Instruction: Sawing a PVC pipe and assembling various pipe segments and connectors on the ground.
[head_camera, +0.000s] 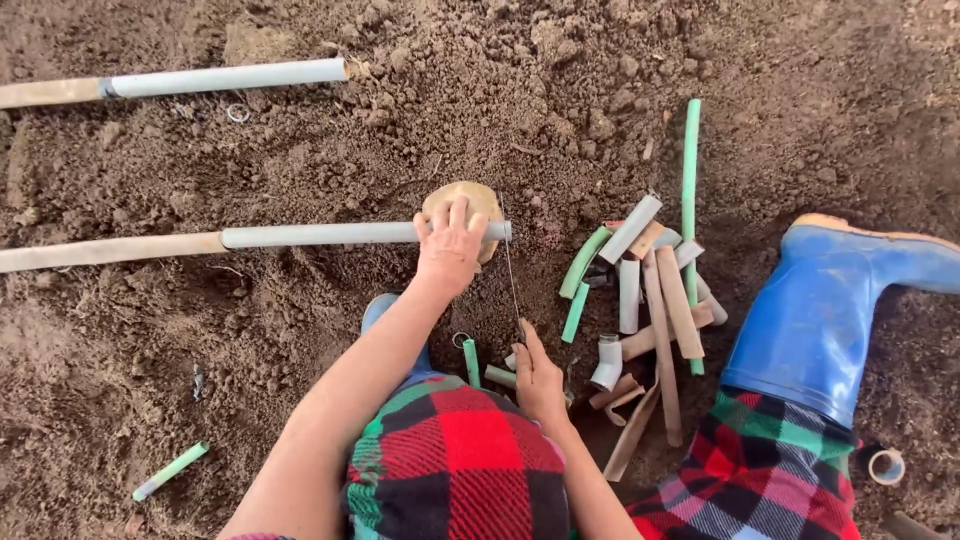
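Gripping the grey pipe (350, 235) near its end, the left hand (450, 245) wraps tight; the right hand (538, 378) pinches a thin saw blade (511, 280) beside the pipe pieces (650, 300).

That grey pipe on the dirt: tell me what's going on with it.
A person crouches on loose soil. Their left hand grips the end of the grey pipe, which lies over a round tan piece. Their right hand pinches a thin wire running up to that end. Pipe offcuts lie beside a blue boot.
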